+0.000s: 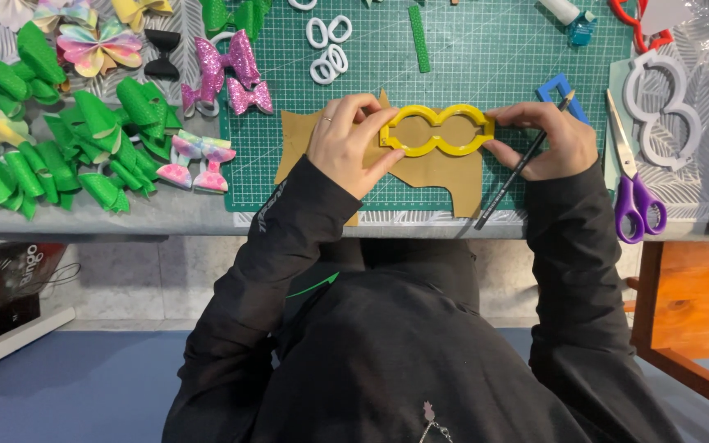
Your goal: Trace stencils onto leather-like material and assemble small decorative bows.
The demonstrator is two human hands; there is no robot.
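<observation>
A yellow double-loop plastic template (436, 131) lies on a tan sheet of material (441, 172) spread over the green cutting mat (486, 57). My left hand (345, 143) pinches the template's left end, fingers on its rim. At the template's right end, my right hand (551, 139) touches the rim while holding a dark pencil (523, 164), which slants down toward the table edge. Both black sleeves reach up from below.
Many green, pink glitter and pastel bows (84, 123) lie at the left. White loop templates (327, 49), a green strip (418, 37) and a blue template (558, 90) rest on the mat. Purple-handled scissors (633, 180) and a large white template (666, 107) are at right.
</observation>
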